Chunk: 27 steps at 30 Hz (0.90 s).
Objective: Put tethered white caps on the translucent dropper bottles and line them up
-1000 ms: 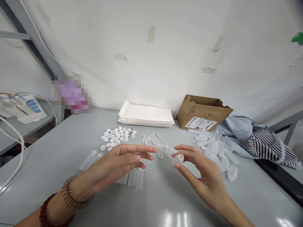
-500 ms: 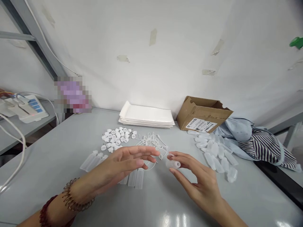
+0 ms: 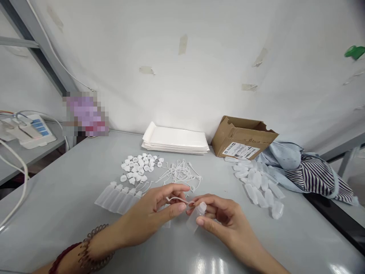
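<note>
My right hand (image 3: pixel 221 219) is closed around a small translucent plastic bottle (image 3: pixel 193 221), its neck tilted up and away from me. A thin white cap strap (image 3: pixel 177 198) with a ring at one end spans the gap between my hands. My left hand (image 3: pixel 162 205) is curled at that strap, thumb beside the ring, which also sits by my right fingertips. Loose straps (image 3: pixel 182 171) lie tangled beyond my hands. Translucent bottles (image 3: pixel 118 198) stand in a row left of my left hand, partly hidden by it. White caps (image 3: pixel 139 165) are heaped behind them.
More translucent bottles (image 3: pixel 261 184) lie scattered at the right. A stack of white envelopes (image 3: pixel 176 139) and an open cardboard box (image 3: pixel 242 140) stand against the wall. Folded cloth (image 3: pixel 310 167) lies at the far right. A white device (image 3: pixel 37 131) with cables sits at the left.
My hands have come together. The right hand has moved left and turned the bottle neck upward. The left hand has curled in at the strap, now visible between the hands.
</note>
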Each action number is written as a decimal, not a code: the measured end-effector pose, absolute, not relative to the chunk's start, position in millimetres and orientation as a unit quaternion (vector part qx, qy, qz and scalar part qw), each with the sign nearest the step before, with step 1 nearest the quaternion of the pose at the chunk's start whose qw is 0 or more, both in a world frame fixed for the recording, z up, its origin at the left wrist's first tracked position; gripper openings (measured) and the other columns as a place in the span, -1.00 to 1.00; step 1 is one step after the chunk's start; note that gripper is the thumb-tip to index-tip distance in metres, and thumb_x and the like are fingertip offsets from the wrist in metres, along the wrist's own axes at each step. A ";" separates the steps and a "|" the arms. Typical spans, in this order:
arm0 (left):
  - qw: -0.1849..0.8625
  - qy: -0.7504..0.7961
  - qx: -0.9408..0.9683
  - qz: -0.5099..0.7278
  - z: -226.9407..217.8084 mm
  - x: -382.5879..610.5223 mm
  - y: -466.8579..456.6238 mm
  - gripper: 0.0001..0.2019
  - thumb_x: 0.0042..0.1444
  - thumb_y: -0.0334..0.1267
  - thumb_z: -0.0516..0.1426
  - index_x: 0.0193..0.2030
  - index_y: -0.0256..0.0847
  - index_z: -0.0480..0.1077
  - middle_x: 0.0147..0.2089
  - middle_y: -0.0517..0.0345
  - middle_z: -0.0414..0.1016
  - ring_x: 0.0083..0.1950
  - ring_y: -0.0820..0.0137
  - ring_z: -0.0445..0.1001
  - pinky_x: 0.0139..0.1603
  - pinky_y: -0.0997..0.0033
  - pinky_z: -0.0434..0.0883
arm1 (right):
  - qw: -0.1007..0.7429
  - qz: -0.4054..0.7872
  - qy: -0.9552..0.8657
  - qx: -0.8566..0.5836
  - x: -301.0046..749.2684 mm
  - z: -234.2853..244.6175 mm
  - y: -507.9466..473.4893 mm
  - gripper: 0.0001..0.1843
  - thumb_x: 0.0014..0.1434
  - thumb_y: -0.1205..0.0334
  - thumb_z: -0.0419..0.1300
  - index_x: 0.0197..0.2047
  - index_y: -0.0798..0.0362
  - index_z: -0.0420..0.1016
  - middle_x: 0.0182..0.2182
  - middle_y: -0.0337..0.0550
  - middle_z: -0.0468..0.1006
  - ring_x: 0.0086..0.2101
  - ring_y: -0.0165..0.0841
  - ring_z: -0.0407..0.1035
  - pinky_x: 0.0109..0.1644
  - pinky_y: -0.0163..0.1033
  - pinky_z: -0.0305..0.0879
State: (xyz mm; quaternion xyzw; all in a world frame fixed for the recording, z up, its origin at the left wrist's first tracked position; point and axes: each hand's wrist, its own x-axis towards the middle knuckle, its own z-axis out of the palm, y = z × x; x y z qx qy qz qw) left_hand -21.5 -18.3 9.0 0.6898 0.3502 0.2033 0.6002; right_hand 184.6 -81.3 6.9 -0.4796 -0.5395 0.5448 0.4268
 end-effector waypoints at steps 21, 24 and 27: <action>0.534 0.358 0.740 0.200 15.7 -21.9 -14.8 -0.87 0.12 -0.23 0.16 -0.36 -0.15 0.54 -0.34 0.23 0.55 -0.27 0.38 0.46 -0.22 0.42 0.35 | 0.419 0.598 -0.533 -0.427 183.3 0.6 -81.8 -0.84 0.09 0.19 0.33 -0.21 -0.04 0.57 -0.13 -0.20 0.53 -0.33 -0.48 0.40 -0.23 -0.34 0.35; 0.578 0.368 0.695 0.217 17.3 -23.7 -12.6 -0.86 0.10 -0.18 0.19 -0.36 -0.16 0.53 -0.38 0.24 0.53 -0.32 0.40 0.43 -0.30 0.46 0.33 | 0.419 0.491 -0.609 -0.462 183.4 1.0 -81.9 -0.87 0.13 0.21 0.29 -0.20 -0.05 0.56 -0.19 -0.21 0.56 -0.30 -0.44 0.40 -0.23 -0.34 0.34; 0.641 0.375 0.629 0.230 16.3 -24.1 -10.8 -0.85 0.06 -0.14 0.23 -0.39 -0.17 0.52 -0.47 0.27 0.48 -0.39 0.44 0.40 -0.34 0.49 0.31 | 0.409 0.406 -0.664 -0.477 182.7 -1.0 -83.2 -0.87 0.16 0.24 0.26 -0.18 -0.04 0.53 -0.28 -0.24 0.59 -0.31 -0.42 0.42 -0.24 -0.35 0.35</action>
